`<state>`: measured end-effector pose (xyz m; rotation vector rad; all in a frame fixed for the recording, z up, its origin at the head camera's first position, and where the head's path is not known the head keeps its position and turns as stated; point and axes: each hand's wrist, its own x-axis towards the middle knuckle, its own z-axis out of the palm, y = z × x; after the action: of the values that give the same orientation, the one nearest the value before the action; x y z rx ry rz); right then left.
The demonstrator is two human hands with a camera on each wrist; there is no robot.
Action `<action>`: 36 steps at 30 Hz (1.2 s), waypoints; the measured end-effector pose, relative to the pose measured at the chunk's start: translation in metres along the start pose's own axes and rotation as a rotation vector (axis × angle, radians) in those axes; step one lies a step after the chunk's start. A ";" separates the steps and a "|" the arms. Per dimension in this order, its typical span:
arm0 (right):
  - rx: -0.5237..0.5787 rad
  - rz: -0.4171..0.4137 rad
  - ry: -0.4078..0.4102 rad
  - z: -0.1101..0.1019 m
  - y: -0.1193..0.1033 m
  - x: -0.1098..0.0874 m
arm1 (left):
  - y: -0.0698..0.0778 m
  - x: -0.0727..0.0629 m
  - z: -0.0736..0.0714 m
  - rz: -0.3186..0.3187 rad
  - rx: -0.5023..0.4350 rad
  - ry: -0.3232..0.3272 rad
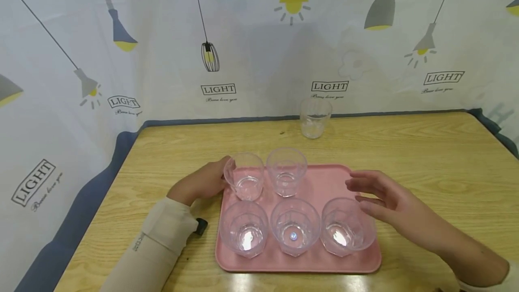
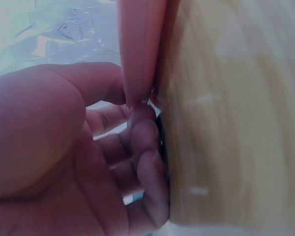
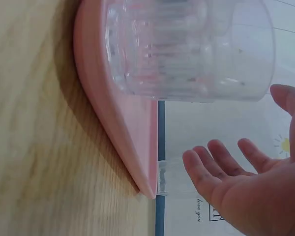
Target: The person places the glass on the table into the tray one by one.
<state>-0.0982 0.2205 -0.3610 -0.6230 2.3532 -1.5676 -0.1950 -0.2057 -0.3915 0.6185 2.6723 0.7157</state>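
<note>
A pink tray [image 1: 327, 181] on the wooden table carries clear plastic cups. Three stand along its front edge, among them the front right cup [image 1: 348, 229]; two stand behind, a back left cup [image 1: 244, 177] and a back middle cup [image 1: 286, 170]. My left hand [image 1: 207, 179] grips the tray's left side, fingertips partly hidden by the back left cup. In the left wrist view the thumb lies against the tray wall [image 2: 140, 54] and curled fingers [image 2: 150, 142] sit under its edge. With fingers spread and nothing held, my right hand [image 1: 389, 199] hovers beside the front right cup.
Another clear cup [image 1: 315, 120] stands on the table [image 1: 421, 157] behind the tray, near the back edge. A white curtain [image 1: 259, 66] printed with lamps hangs right behind the table and along its left side.
</note>
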 end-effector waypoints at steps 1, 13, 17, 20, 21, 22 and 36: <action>-0.015 0.010 0.019 -0.001 0.000 0.004 | 0.000 0.000 0.000 -0.003 -0.005 0.002; -0.046 0.099 0.126 -0.016 0.021 0.066 | 0.000 0.000 0.000 -0.046 -0.035 -0.006; -0.043 0.135 0.158 -0.022 0.027 0.081 | 0.000 0.001 0.002 -0.039 -0.029 -0.007; -0.053 0.141 0.169 -0.025 0.029 0.091 | 0.000 0.001 0.002 -0.036 -0.021 -0.005; -0.054 0.139 0.169 -0.026 0.029 0.095 | 0.000 0.001 0.001 -0.037 -0.017 -0.001; -0.056 0.139 0.169 -0.027 0.030 0.099 | 0.000 0.001 0.001 -0.037 -0.015 0.001; -0.052 0.221 0.149 -0.043 0.029 0.147 | -0.002 0.003 0.004 -0.030 -0.023 0.003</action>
<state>-0.2519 0.1956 -0.3661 -0.2527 2.4776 -1.5055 -0.1967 -0.2041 -0.3958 0.5704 2.6669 0.7387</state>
